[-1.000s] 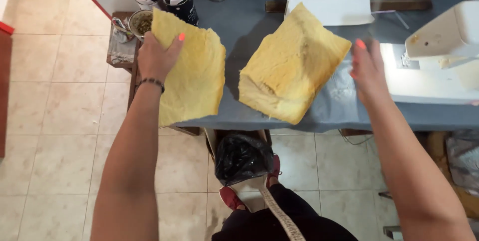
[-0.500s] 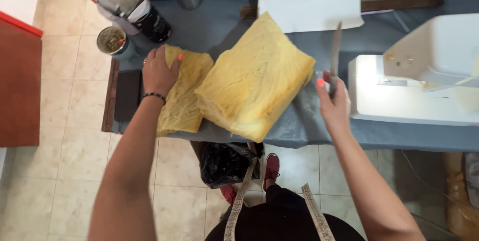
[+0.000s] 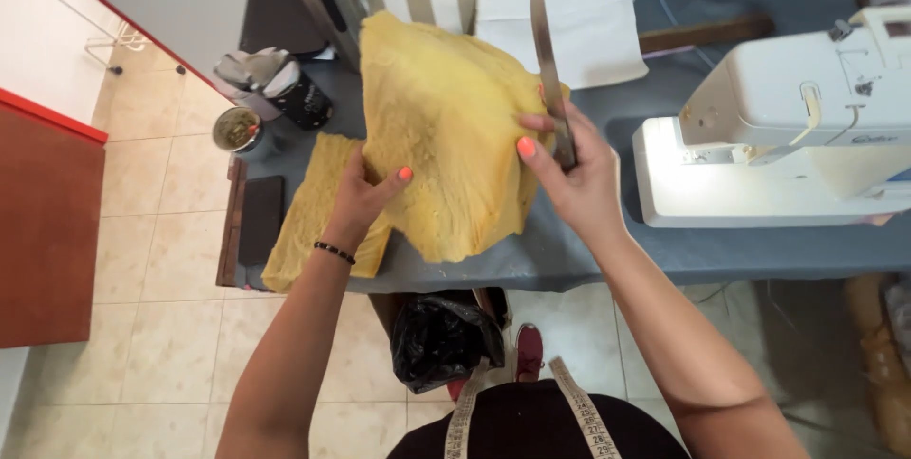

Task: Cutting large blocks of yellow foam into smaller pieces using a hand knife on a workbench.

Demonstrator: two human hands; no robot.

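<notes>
Holding: we have the big yellow cloth piece (image 3: 446, 127) lifted at a tilt over the blue-covered desk (image 3: 569, 255), both hands on it.
Left hand: our left hand (image 3: 365, 198) pinches the cloth's lower left edge, thumb on top, fingers tucked behind it.
Right hand: our right hand (image 3: 569, 174) is closed around a long metal blade-like tool (image 3: 548, 60) that points up and away, and its thumb presses the cloth's right edge at once.
Where the cloth is: mid-desk, raised off the surface, overlapping a second yellow piece (image 3: 313, 212) that lies flat at the desk's left end and hangs a little past the near edge.
Risk one: that blade sits right against the cloth and close to our own fingers; a slip of the grip could nick either, we reckon.
Risk two: one hand doing two jobs means a weak hold; the floppy piece could slide off toward the floor.
Risk three: swinging it left could knock the cup of tools (image 3: 275, 89) or the small tin (image 3: 236, 129).
Cloth look: mustard yellow, soft, wrinkled, ragged along the edges, thick enough to hold a fold.
Nearby: white sewing machine (image 3: 788, 127) to the right, lamp lit, well apart from the cloth.
</notes>
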